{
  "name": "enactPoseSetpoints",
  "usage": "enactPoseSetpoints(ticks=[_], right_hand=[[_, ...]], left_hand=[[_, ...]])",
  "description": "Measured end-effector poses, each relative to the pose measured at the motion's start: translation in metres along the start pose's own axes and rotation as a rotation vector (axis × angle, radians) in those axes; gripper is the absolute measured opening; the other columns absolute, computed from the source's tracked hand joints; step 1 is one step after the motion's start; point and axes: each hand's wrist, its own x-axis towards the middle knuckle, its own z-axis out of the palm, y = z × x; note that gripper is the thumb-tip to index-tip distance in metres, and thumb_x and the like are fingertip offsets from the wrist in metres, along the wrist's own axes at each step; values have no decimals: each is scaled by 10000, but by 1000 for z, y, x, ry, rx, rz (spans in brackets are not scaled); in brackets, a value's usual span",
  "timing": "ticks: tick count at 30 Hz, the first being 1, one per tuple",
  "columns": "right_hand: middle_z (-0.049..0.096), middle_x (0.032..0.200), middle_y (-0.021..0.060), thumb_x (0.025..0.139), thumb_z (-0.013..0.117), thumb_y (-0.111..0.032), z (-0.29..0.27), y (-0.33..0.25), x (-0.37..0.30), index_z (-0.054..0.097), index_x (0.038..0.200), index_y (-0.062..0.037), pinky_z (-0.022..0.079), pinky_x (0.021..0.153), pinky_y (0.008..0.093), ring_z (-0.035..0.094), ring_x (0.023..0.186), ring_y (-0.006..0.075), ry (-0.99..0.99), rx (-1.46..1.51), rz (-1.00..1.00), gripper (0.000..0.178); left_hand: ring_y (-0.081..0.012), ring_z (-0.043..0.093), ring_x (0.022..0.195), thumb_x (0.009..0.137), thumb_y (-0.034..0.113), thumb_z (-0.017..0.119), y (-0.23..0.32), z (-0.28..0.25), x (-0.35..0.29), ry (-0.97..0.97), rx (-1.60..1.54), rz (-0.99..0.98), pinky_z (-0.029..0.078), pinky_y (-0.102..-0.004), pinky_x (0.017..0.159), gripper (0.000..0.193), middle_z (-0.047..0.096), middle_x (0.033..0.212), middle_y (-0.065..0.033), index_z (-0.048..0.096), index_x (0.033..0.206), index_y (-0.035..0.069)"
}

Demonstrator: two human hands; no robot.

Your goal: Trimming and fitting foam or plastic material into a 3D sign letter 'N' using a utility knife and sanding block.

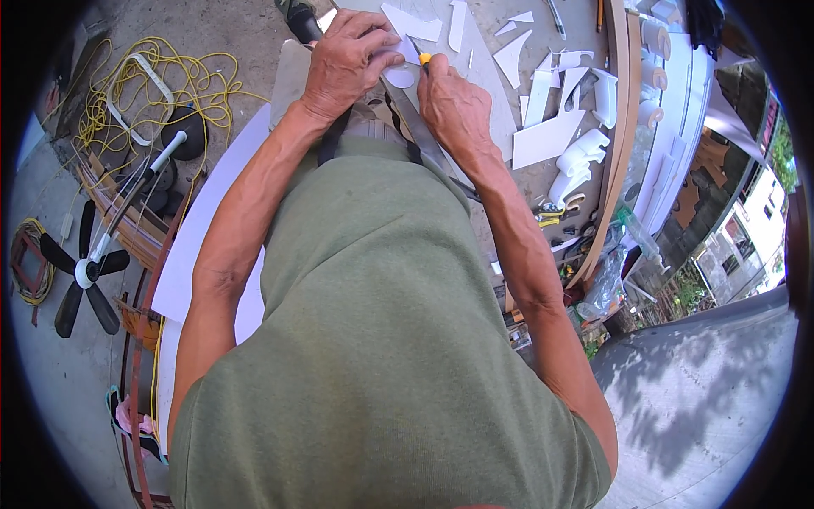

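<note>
At the top of the head view, my left hand point(349, 61) is closed with thumb and fingers on a small white cut piece point(400, 78) with a rounded end. Just to its right, my right hand point(456, 106) is wrapped round a cutter knife point(425, 59) with a yellow part showing. The knife's tip is close to the white piece; whether it touches cannot be made out. Beneath both hands lies a grey work board point(496, 106). White offcuts point(413, 24) lie just beyond my hands.
White cut shapes point(548, 140) and a stack of curved white pieces point(579, 163) lie to the right, beside a long brown edge point(623, 127). On the left are a tangled yellow cord point(102, 119), a black-bladed fan point(86, 273) and a large white sheet point(208, 246).
</note>
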Motion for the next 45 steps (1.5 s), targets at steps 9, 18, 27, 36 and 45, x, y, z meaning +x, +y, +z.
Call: enactPoseSetpoints(ticks=[9, 18, 27, 36, 45], right_hand=[[662, 781, 201, 981, 546, -239, -1, 8, -3, 465, 919, -34, 486, 539, 495, 647, 612, 404, 0, 107, -6, 229], [666, 764, 203, 987, 541, -253, -6, 9, 3, 470, 942, -38, 484, 563, 493, 649, 632, 403, -31, 108, -39, 231], [674, 802, 180, 985, 541, -264, -14, 15, 8, 486, 932, -33, 498, 559, 472, 664, 651, 374, -76, 41, -86, 243], [671, 777, 194, 989, 538, -253, -9, 15, 6, 480, 957, -40, 492, 565, 480, 658, 649, 391, -67, 68, -86, 222], [674, 750, 206, 995, 534, -260, -9, 15, 7, 477, 979, -46, 488, 584, 492, 653, 648, 409, -57, 83, -88, 221]], left_hand=[[-243, 599, 982, 694, 144, 823, -10, 6, -6, 31, -45, -2, 505, -352, 848, 277, 680, 1015, -38, 741, 951, 78], [-235, 595, 978, 696, 142, 823, -7, 7, -6, 29, -31, -6, 507, -349, 837, 319, 679, 1013, -25, 757, 1007, 112], [-218, 591, 976, 706, 176, 815, -8, 8, -8, 25, 26, 23, 513, -341, 820, 316, 663, 1017, -1, 769, 1018, 158], [-209, 592, 974, 733, 217, 800, -7, 8, -8, 37, 43, 26, 512, -343, 824, 263, 662, 1022, 2, 777, 992, 172], [-210, 597, 982, 730, 213, 803, -8, 9, -7, 27, 39, 27, 514, -344, 822, 271, 664, 1023, 2, 776, 995, 163]])
